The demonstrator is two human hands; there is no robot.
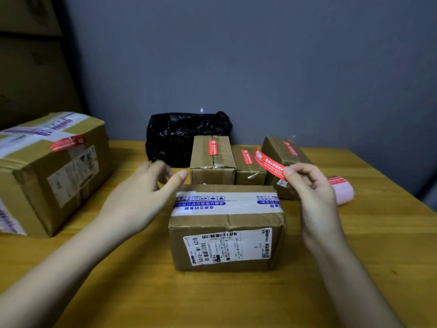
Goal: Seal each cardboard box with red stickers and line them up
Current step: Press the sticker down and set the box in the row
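Head view: a cardboard box with a shipping label (227,229) is seen at the middle of a wooden surface (118,268), its top crossed by white tape printed in blue; no red sticker is seen on it. Above its far right corner, one red sticker (268,164) is pinched at its lower end between the thumb and fingertips of the right hand (313,185), the strip curving up and to the left, clear of the box top. The left hand (146,188) is held just above the far left corner of that box, its fingers loosely spread and slightly blurred, nothing gripped; whether the box is touched cannot be told.

Directly behind the labelled box, three smaller boxes are lined up side by side: a left one (212,159), a lower middle one (249,166) and a right one (283,157), each with a red sticker laid across its top seam. Behind the left one, a crumpled black plastic bag (184,136) is set against the grey wall (260,67). To the right of the labelled box, partly hidden by the right hand, a pink-backed stack of stickers (341,188) lies on the surface. Far to the left, a large taped box (52,171) is found, a red sticker on its top.
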